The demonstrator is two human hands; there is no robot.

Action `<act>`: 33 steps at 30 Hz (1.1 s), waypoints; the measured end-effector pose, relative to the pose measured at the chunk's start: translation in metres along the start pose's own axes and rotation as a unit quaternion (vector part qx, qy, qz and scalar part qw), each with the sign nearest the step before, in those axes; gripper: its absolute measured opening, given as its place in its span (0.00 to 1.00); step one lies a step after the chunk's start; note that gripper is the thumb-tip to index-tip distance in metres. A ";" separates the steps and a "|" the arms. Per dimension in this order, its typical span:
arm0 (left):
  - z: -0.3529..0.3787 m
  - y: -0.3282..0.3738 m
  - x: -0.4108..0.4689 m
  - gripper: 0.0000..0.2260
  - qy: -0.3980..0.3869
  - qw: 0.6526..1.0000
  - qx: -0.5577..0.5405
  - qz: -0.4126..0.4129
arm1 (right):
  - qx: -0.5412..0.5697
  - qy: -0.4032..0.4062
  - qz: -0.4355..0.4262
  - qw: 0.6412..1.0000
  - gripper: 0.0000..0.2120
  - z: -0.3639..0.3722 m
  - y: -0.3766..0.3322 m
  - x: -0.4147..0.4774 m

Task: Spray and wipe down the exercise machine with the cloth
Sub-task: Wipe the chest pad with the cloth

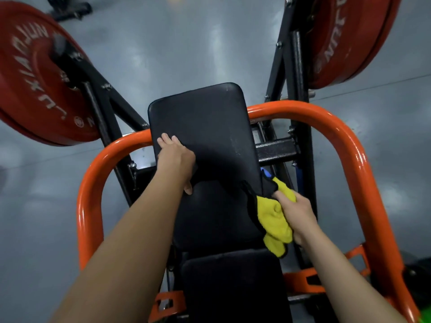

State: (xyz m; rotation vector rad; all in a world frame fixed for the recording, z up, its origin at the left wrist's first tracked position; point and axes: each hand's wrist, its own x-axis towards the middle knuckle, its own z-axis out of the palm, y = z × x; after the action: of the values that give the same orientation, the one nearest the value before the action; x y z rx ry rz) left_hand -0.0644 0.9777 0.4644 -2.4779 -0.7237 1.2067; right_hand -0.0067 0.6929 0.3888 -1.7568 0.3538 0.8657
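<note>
Two red weight plates (pixel 35 78) hang well beyond the fingertips. Left hand (pixel 176 159) lies flat-fingered on the black back pad (pixel 203 117); right hand (pixel 297 215) clutches the yellow cloth (pixel 271 217) at the pad's right edge. An orange frame (pixel 303 108) loops outside both hands.

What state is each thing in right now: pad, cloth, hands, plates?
Back pad: faint marks near right edge.
Cloth: bunched, at back pad's right edge.
Left hand: resting on back pad's left edge.
Right hand: gripping cloth.
Left plate: mounted on the machine.
Right plate: mounted too.
</note>
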 end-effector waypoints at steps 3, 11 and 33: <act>0.001 -0.002 -0.006 0.63 0.010 0.999 -0.031 0.009 | 0.015 0.008 -0.052 0.999 0.11 0.015 -0.037 0.013; 0.010 -0.005 -0.011 0.75 0.026 0.985 -0.170 -0.026 | -0.067 0.017 -0.275 0.959 0.10 0.117 -0.189 0.060; 0.004 0.007 -0.012 0.71 0.020 0.991 -0.123 -0.051 | 0.089 0.010 0.058 0.994 0.07 -0.014 0.038 -0.014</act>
State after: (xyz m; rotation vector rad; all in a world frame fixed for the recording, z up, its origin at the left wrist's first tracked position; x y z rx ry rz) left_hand -0.0719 0.9653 0.4665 -2.6127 -1.0311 1.0864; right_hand -0.0342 0.6637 0.3738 -1.5931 0.5357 0.8722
